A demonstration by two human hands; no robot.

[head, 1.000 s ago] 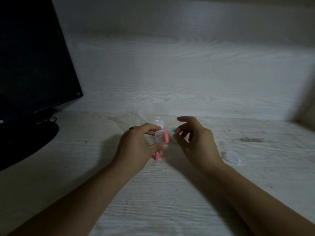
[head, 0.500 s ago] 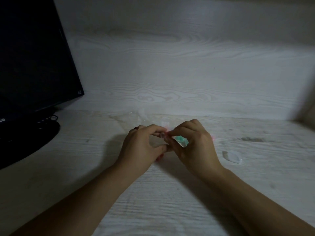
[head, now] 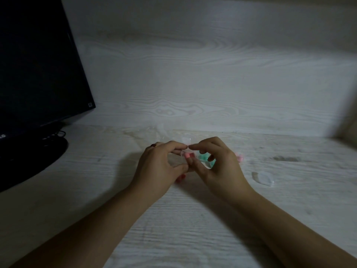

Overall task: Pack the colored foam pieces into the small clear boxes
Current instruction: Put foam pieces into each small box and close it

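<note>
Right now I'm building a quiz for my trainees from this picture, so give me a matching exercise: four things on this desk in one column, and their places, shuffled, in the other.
Things:
1. monitor
2. small clear box
3. teal foam pieces
4. clear lid

Places:
A. lying alone on the desk, right of the right hand
B. far left of the desk
C. pinched between both hands
D. seen under the right hand's fingers

Pairs: 1-B, 2-C, 3-D, 4-A
</note>
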